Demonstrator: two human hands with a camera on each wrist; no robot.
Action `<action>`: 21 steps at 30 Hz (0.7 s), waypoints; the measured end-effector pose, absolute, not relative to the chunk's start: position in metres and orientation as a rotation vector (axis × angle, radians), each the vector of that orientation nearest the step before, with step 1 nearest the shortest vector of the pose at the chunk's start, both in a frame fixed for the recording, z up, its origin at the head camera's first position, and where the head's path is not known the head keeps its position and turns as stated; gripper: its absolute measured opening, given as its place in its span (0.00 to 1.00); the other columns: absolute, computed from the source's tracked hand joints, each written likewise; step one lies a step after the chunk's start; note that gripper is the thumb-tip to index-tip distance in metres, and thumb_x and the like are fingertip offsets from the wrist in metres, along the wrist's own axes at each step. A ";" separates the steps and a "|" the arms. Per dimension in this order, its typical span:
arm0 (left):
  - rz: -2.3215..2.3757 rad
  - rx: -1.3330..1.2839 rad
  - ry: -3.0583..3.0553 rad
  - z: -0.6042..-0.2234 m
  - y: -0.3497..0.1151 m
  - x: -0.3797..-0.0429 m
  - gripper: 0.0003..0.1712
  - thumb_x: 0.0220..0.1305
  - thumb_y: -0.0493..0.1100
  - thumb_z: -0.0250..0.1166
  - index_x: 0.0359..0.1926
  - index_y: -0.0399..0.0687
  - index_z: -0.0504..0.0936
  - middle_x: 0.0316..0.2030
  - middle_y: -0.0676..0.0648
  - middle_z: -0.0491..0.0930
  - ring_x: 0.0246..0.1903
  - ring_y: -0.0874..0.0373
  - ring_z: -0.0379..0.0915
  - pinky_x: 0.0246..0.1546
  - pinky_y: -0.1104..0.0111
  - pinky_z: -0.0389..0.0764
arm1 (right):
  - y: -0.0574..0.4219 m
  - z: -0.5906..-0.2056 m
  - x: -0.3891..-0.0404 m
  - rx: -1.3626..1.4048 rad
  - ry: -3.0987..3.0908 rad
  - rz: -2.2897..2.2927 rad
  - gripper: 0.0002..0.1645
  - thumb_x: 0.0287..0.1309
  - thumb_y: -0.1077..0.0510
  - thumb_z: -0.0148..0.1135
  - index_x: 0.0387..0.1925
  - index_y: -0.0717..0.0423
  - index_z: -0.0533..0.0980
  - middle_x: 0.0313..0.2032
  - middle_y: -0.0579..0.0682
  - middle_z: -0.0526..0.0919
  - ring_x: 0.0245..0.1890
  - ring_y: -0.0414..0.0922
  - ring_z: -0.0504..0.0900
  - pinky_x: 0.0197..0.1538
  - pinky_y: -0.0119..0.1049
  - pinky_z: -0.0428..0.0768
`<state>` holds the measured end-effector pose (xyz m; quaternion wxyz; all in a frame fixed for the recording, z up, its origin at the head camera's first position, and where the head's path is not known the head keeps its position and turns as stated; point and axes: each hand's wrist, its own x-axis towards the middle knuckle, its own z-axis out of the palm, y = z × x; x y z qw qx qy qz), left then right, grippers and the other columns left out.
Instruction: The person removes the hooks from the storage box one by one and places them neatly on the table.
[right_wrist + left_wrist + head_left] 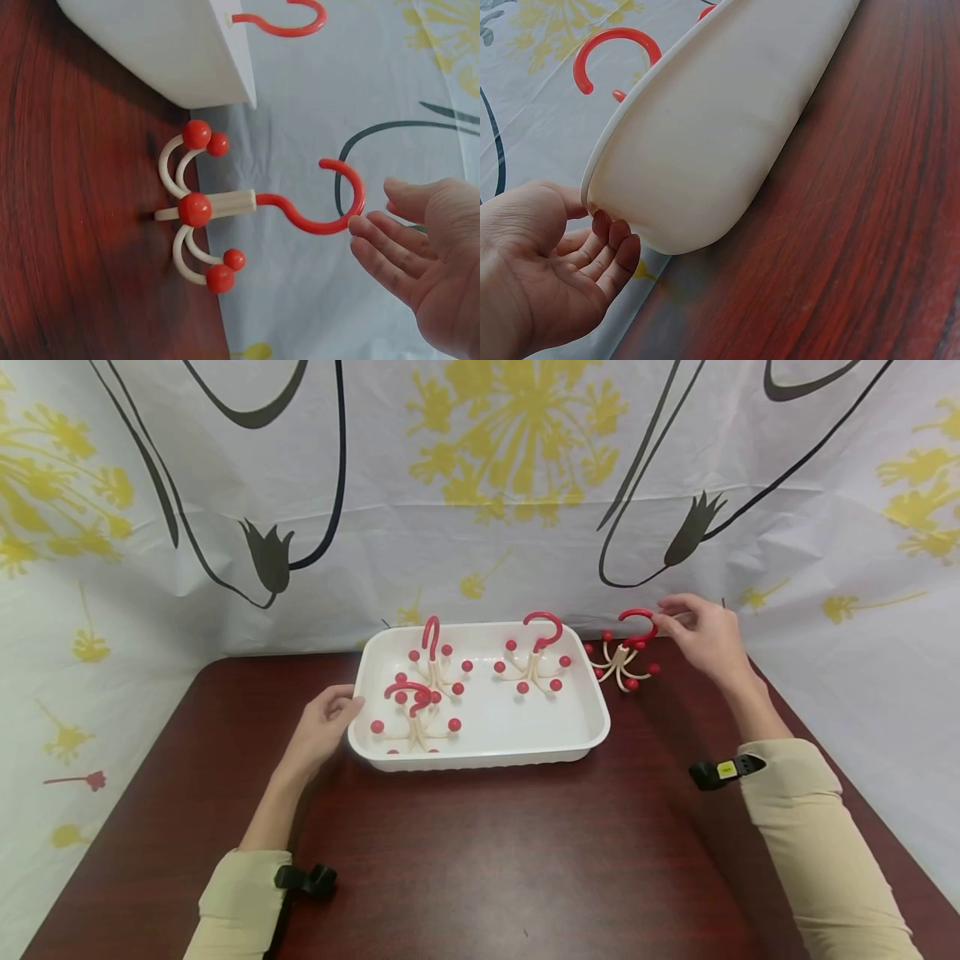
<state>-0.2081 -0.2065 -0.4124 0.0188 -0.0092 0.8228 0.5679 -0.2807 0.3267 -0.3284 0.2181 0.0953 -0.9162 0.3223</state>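
Observation:
At its left end, a white plastic tray [480, 760] has its rim gripped by my left hand [324, 727], thumb over the edge and fingertips [627, 247] curled beneath. Inside the tray are a hook hanger [415, 727] at the front left, another hook hanger [433, 672] behind it and one more hook hanger [533, 667] on the right. Each has a red hook and cream arms with red balls. Outside the tray's right end, a similar hook hanger [232, 204] stands upright on the table. My right hand [442, 262] is beside its hook, thumb and fingers apart, fingertips right at the curve.
The dark reddish wooden table [487, 852] lies under the tray, with bare wood in front. Behind and beside it hangs a white cloth [465, 543] printed with yellow and grey flowers. A black strap device [306, 881] is on the left sleeve, another strap device [726, 770] near the right.

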 end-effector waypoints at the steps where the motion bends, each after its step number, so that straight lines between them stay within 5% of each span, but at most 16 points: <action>1: 1.762 -0.024 2.559 -0.413 -0.206 -0.208 0.32 0.75 0.55 0.57 0.70 0.41 0.68 0.51 0.34 0.78 0.49 0.45 0.78 0.42 0.77 0.78 | 0.325 -0.327 -0.280 0.270 -2.529 0.886 0.18 0.66 0.54 0.67 0.52 0.62 0.82 0.45 0.62 0.86 0.30 0.11 0.71 0.35 0.17 0.68; 6: 1.760 -0.016 2.572 -0.415 -0.206 -0.209 0.31 0.75 0.55 0.57 0.69 0.40 0.68 0.50 0.34 0.78 0.48 0.45 0.78 0.42 0.76 0.78 | 0.314 -0.322 -0.278 0.312 -2.507 0.892 0.19 0.66 0.54 0.68 0.51 0.63 0.82 0.44 0.63 0.86 0.31 0.13 0.72 0.35 0.14 0.68; 11: 1.761 -0.018 2.574 -0.416 -0.207 -0.210 0.31 0.75 0.55 0.58 0.69 0.40 0.69 0.50 0.34 0.78 0.47 0.45 0.78 0.42 0.76 0.78 | 0.300 -0.320 -0.279 0.331 -2.518 0.909 0.18 0.66 0.54 0.67 0.52 0.62 0.82 0.45 0.61 0.86 0.38 0.40 0.86 0.37 0.14 0.69; 21: 1.760 -0.056 2.559 -0.414 -0.206 -0.211 0.31 0.75 0.55 0.58 0.69 0.41 0.69 0.51 0.35 0.78 0.48 0.46 0.78 0.42 0.76 0.78 | 0.274 -0.323 -0.286 0.392 -2.534 0.959 0.17 0.68 0.56 0.65 0.53 0.61 0.81 0.45 0.60 0.86 0.43 0.56 0.86 0.38 0.18 0.70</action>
